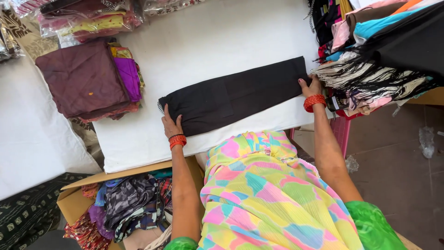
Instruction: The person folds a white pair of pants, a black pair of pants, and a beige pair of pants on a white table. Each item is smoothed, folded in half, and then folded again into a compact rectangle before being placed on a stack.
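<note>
tabletop (222,41): white, broad, filling the upper middle of the head view; a second white surface sits lower at the left
black cloth (233,95): long folded strip lying flat and slantwise across the tabletop, its left end nearer the person, its right end farther away; both hands rest on it, one at each end
hanging garments (379,51): heaped at the right edge, black, turquoise, pink and striped black-and-white; the fringe touches the right end of the black cloth
maroon fabric stack (83,78): folded, at the left of the tabletop, with purple and yellow pieces beneath; well apart from the black cloth
cardboard box (74,199): below the tabletop edge at lower left, full of mixed printed cloths
left hand (171,125): palm down, fingers spread flat on the left end of the black cloth; grip released, pressing rather than clasping; orange bangles at the wrist
right hand (312,87): at the right end of the black cloth, fingers curled onto its edge; whether the grip is clenched I cannot tell; orange bangles at the wrist
</note>
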